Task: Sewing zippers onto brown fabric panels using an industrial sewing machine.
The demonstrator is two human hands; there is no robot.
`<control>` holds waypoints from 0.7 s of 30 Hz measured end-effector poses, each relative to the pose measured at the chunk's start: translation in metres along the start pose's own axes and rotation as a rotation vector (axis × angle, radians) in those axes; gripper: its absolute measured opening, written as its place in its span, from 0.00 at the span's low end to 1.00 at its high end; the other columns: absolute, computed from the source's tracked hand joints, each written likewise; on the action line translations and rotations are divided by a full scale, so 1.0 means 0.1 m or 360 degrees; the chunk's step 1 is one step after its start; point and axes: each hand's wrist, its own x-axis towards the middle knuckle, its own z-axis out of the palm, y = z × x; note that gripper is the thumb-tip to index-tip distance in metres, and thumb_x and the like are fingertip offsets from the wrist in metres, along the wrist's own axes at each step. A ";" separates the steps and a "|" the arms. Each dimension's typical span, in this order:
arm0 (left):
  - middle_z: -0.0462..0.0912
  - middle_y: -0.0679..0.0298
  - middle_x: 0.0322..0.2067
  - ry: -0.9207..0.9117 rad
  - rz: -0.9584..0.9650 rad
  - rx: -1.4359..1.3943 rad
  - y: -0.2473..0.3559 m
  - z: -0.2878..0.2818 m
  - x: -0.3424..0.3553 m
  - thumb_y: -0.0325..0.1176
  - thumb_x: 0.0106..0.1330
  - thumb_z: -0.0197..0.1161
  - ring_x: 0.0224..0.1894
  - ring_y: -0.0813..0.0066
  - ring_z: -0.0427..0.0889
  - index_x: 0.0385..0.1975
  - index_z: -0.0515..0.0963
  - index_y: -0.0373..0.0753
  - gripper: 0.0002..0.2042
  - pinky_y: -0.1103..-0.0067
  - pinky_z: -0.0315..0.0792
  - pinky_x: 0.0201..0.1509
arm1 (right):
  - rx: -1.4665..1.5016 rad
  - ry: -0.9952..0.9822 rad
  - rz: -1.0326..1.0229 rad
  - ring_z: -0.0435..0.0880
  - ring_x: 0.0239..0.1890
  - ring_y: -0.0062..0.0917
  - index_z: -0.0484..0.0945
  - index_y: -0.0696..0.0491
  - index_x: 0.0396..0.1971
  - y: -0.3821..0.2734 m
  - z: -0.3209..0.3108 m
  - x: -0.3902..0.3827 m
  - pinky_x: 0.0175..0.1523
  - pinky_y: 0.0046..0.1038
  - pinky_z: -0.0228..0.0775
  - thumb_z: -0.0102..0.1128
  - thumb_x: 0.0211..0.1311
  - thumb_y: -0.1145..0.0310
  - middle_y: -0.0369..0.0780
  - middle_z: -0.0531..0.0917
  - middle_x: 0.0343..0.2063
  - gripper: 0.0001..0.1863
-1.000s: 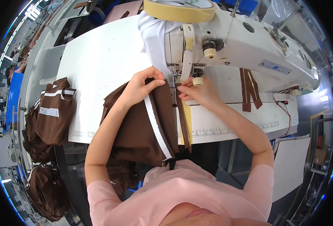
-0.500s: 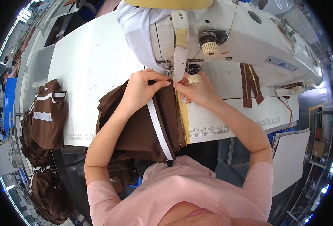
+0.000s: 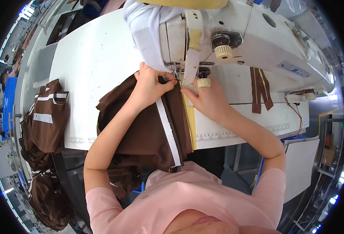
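Observation:
Brown fabric (image 3: 141, 134) with a white strip along it lies on the sewing machine table and hangs over its front edge. Along its right side runs a zipper (image 3: 187, 117) with gold teeth, over a yellow strip (image 3: 192, 130). My left hand (image 3: 150, 85) pinches the fabric's top edge close to the needle area of the sewing machine (image 3: 254, 43). Just right of the zipper's upper end is my right hand (image 3: 209, 99), its thumb apart from the other fingers, which are partly behind a cream knob (image 3: 204, 82). Whether they touch the zipper is hidden.
A separate brown zipper (image 3: 255, 91) lies right of the machine's head. White cloth (image 3: 142, 31) drapes over the machine's left end. Brown garment pieces (image 3: 49, 121) hang at the table's left side. White boards (image 3: 302, 167) stand at the right.
My right thumb has come away from the fabric's edge, and that hand sits slightly lower and to the right. The left hand keeps its pinch. The view has shifted a little.

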 end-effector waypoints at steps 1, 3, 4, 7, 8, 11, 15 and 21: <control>0.74 0.59 0.41 -0.0043 -0.0033 0.0018 0.00 0.00 0.05 0.37 0.46 0.72 0.52 0.54 0.62 0.29 0.83 0.43 0.11 0.60 0.56 0.57 | -0.0290 0.0070 -0.0387 0.79 0.21 0.21 0.79 0.53 0.38 0.05 -0.01 -0.06 0.26 0.25 0.71 0.65 0.54 0.62 0.35 0.80 0.24 0.14; 0.75 0.59 0.41 -0.0024 -0.0009 0.0047 0.03 -0.05 0.09 0.37 0.47 0.71 0.52 0.53 0.62 0.30 0.82 0.44 0.11 0.60 0.57 0.57 | -0.0580 0.0132 -0.0771 0.77 0.18 0.21 0.79 0.50 0.39 0.09 -0.01 -0.16 0.23 0.24 0.68 0.64 0.56 0.59 0.33 0.79 0.25 0.14; 0.75 0.60 0.41 0.0010 0.0017 0.0089 0.05 -0.07 0.12 0.37 0.48 0.71 0.52 0.53 0.62 0.32 0.81 0.44 0.12 0.60 0.58 0.56 | -0.0692 0.0099 -0.0810 0.78 0.20 0.21 0.78 0.49 0.43 0.08 -0.02 -0.19 0.25 0.24 0.69 0.64 0.55 0.59 0.32 0.79 0.29 0.17; 0.79 0.58 0.40 0.0018 0.0113 0.0136 0.05 -0.09 0.14 0.35 0.49 0.69 0.51 0.53 0.69 0.36 0.79 0.42 0.14 0.61 0.61 0.55 | -0.0862 0.0059 -0.0873 0.79 0.25 0.21 0.77 0.48 0.48 0.07 -0.02 -0.19 0.28 0.25 0.70 0.64 0.52 0.59 0.30 0.78 0.31 0.22; 0.80 0.56 0.40 -0.0044 0.0202 0.0087 0.07 -0.11 0.17 0.35 0.50 0.68 0.50 0.54 0.73 0.37 0.78 0.41 0.15 0.63 0.63 0.54 | -0.0921 0.0051 -0.0894 0.79 0.28 0.20 0.77 0.48 0.50 0.07 -0.01 -0.17 0.28 0.24 0.70 0.64 0.51 0.60 0.30 0.78 0.31 0.24; 0.80 0.53 0.41 -0.0136 0.0287 0.0154 0.14 -0.17 0.25 0.31 0.53 0.65 0.47 0.59 0.78 0.42 0.78 0.37 0.15 0.67 0.69 0.51 | -0.0946 -0.0048 -0.0806 0.76 0.29 0.21 0.77 0.49 0.50 0.04 -0.04 -0.14 0.32 0.24 0.69 0.58 0.58 0.60 0.30 0.78 0.29 0.20; 0.79 0.53 0.46 -0.0071 0.0523 0.0173 -0.08 -0.13 0.36 0.29 0.56 0.63 0.52 0.60 0.76 0.46 0.75 0.34 0.17 0.69 0.69 0.55 | -0.0955 0.0010 -0.0812 0.77 0.29 0.21 0.76 0.49 0.51 0.10 0.01 -0.10 0.33 0.25 0.68 0.57 0.59 0.60 0.32 0.78 0.29 0.20; 0.77 0.52 0.48 -0.0171 0.0514 0.0348 0.05 -0.19 0.35 0.27 0.56 0.62 0.54 0.58 0.74 0.49 0.74 0.35 0.19 0.68 0.68 0.57 | -0.0868 -0.0002 -0.0786 0.79 0.28 0.25 0.78 0.50 0.46 0.09 -0.11 -0.11 0.33 0.29 0.69 0.57 0.59 0.61 0.35 0.78 0.30 0.16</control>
